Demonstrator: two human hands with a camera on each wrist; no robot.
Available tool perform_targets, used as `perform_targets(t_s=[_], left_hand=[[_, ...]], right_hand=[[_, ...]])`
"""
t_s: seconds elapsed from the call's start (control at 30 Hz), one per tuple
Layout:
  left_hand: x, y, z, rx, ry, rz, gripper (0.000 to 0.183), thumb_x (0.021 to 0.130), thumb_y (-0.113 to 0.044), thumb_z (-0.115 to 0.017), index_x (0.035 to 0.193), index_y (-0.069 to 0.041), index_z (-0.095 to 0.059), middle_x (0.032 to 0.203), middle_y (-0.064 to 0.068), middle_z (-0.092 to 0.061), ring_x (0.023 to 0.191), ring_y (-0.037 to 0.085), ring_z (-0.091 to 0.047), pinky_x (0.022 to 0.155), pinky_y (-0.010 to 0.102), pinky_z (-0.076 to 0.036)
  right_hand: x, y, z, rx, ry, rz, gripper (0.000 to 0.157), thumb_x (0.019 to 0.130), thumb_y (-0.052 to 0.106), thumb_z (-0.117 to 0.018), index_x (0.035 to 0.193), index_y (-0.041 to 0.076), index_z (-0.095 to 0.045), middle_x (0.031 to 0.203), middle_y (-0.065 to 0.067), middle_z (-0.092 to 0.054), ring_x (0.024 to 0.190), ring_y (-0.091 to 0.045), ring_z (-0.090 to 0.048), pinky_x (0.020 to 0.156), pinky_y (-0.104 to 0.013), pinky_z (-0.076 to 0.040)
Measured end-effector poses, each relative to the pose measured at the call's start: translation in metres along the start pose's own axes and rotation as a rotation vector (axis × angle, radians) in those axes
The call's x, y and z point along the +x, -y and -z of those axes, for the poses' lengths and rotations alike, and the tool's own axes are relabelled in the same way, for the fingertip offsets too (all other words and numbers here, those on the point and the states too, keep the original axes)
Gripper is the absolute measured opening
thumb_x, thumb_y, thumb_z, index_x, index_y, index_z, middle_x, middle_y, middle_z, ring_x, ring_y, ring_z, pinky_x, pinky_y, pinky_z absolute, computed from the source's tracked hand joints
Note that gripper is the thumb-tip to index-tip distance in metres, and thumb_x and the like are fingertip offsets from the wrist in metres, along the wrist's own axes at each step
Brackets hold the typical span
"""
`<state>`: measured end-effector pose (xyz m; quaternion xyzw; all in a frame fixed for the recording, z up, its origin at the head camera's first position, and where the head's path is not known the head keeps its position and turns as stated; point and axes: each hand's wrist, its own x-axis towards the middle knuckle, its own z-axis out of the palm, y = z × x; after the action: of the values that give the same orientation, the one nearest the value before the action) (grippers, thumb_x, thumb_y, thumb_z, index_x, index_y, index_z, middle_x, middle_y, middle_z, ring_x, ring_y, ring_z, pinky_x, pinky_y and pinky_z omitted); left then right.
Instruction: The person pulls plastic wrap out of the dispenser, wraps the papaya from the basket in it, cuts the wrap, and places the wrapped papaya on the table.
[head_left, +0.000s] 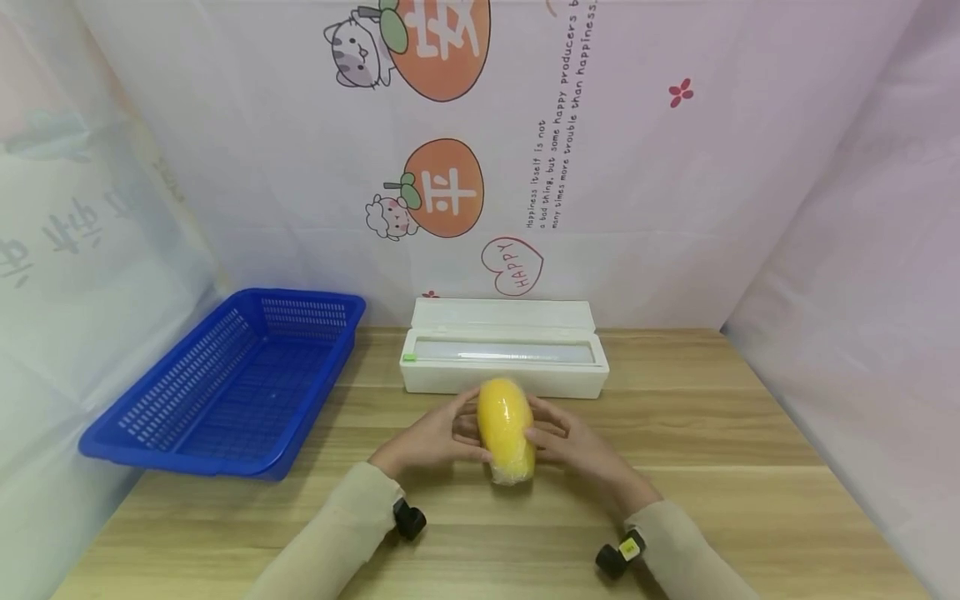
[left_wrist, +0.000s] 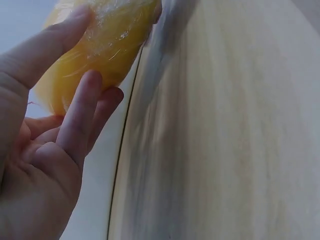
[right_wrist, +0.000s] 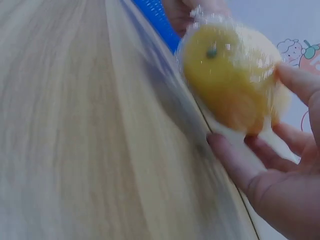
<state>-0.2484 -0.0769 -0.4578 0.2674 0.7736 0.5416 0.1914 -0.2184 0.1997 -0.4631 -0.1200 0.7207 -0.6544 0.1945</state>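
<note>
A yellow oblong fruit (head_left: 504, 421), wrapped in clear, shiny plastic film, is held above the table between both hands. Its exact kind is hard to tell; a small green spot shows on its end in the right wrist view. The left hand (head_left: 438, 433) grips its left side, thumb nearer the camera and fingers behind and under. From the other side the right hand (head_left: 577, 446) holds it, thumb on the film and fingers around the far side. Just behind the hands stands a white cling film box (head_left: 506, 379), its lid raised and a film roll (head_left: 502, 352) inside.
A blue plastic basket (head_left: 300, 412) with slotted sides sits on the left of the wooden table (head_left: 712, 467). White printed cloth (head_left: 637, 192) hangs behind the table and along both sides. Each wrist carries a small black camera.
</note>
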Motion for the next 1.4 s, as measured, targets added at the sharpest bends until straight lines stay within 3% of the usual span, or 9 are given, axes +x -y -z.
perform_targets(t_s=[0.3, 0.47, 0.57, 0.77, 1.07, 1.4], left_hand=[[0.0, 0.005, -0.002, 0.053, -0.058, -0.036, 0.113, 0.078, -0.032, -0.088, 0.161, -0.022, -0.012, 0.157, 0.005, -0.034, 0.127, 0.023, -0.054, 0.093, 0.031, -0.053], [-0.001, 0.001, -0.002, 0.072, -0.003, -0.091, 0.11, 0.08, -0.03, -0.087, 0.162, -0.023, -0.014, 0.156, 0.006, -0.037, 0.128, 0.026, -0.053, 0.092, 0.032, -0.053], [-0.002, -0.001, -0.004, 0.093, 0.029, -0.108, 0.121, 0.076, -0.033, -0.09, 0.162, -0.019, -0.006, 0.159, 0.004, -0.032, 0.132, 0.024, -0.049, 0.092, 0.031, -0.053], [0.0, -0.002, -0.009, 0.185, 0.004, -0.099, 0.131, 0.07, -0.037, -0.093, 0.162, -0.014, -0.002, 0.16, 0.001, -0.028, 0.129, 0.018, -0.05, 0.09, 0.028, -0.053], [0.001, -0.001, -0.011, 0.175, -0.035, -0.091, 0.127, 0.069, -0.033, -0.094, 0.162, -0.018, -0.009, 0.156, -0.004, -0.036, 0.126, 0.018, -0.053, 0.093, 0.031, -0.052], [0.0, 0.0, -0.007, 0.173, 0.006, -0.056, 0.123, 0.074, -0.032, -0.091, 0.162, -0.017, -0.006, 0.158, 0.002, -0.033, 0.133, 0.022, -0.048, 0.1, 0.033, -0.048]], right_hand=[[-0.001, -0.002, -0.001, -0.016, 0.009, -0.028, 0.068, 0.1, 0.039, -0.063, 0.158, 0.032, -0.027, 0.154, -0.014, -0.032, 0.12, -0.034, -0.057, 0.102, -0.05, -0.046], [0.0, -0.003, -0.002, -0.037, -0.016, -0.038, 0.069, 0.099, 0.041, -0.062, 0.157, 0.031, -0.026, 0.153, -0.015, -0.034, 0.118, -0.032, -0.057, 0.102, -0.049, -0.046], [0.0, -0.003, -0.003, -0.052, -0.022, -0.044, 0.069, 0.099, 0.042, -0.062, 0.157, 0.03, -0.026, 0.152, -0.016, -0.034, 0.116, -0.032, -0.059, 0.101, -0.05, -0.046], [0.0, -0.003, -0.005, -0.035, -0.015, -0.038, 0.071, 0.1, 0.04, -0.062, 0.158, 0.026, -0.024, 0.15, -0.017, -0.034, 0.117, -0.032, -0.058, 0.101, -0.047, -0.047], [0.002, -0.002, -0.004, -0.056, -0.008, -0.021, 0.069, 0.1, 0.036, -0.063, 0.157, 0.023, -0.028, 0.148, -0.021, -0.036, 0.114, -0.032, -0.061, 0.098, -0.046, -0.05], [0.002, 0.002, -0.002, -0.132, -0.043, -0.068, 0.07, 0.097, 0.041, -0.065, 0.156, 0.024, -0.031, 0.149, -0.021, -0.039, 0.106, -0.028, -0.059, 0.09, -0.042, -0.05]])
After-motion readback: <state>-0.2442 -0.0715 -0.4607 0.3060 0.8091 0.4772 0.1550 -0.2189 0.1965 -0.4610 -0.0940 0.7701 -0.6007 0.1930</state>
